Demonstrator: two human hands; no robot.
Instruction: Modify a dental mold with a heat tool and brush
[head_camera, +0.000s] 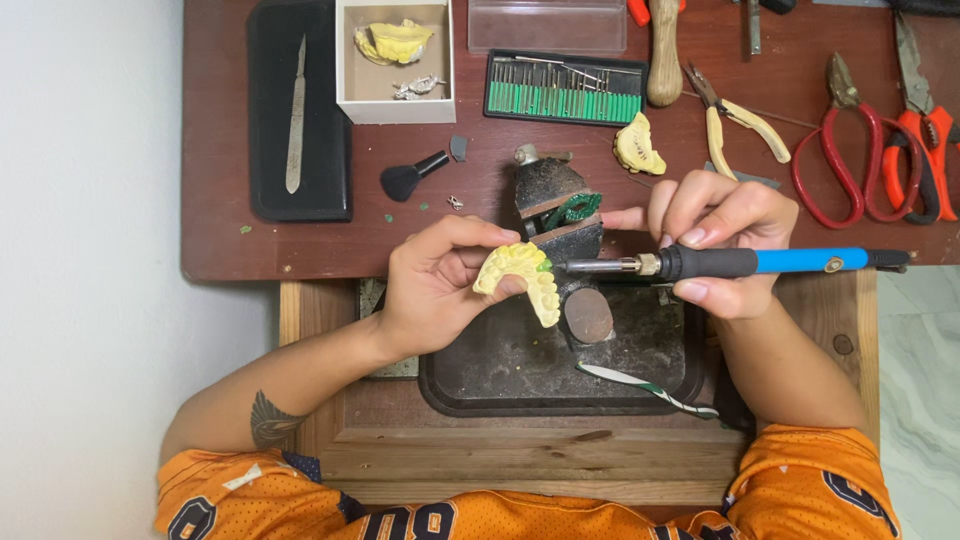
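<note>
Yellow dental cast (522, 278) against blue-handled iron (740, 263) tip.

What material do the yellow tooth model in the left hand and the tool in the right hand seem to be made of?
Yellow tooth model: probably plaster or dental stone, matte and chalky.
Tool: bare metal tip, dull grey; black grip and glossy blue handle, likely plastic.

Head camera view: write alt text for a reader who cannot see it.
Seen from above, a person's left hand holds a yellow dental cast while the right hand points a blue-handled heated tool at a green spot on it. They work over a dark tray on a wooden bench, with pliers, red shears and a bur set behind.
</note>
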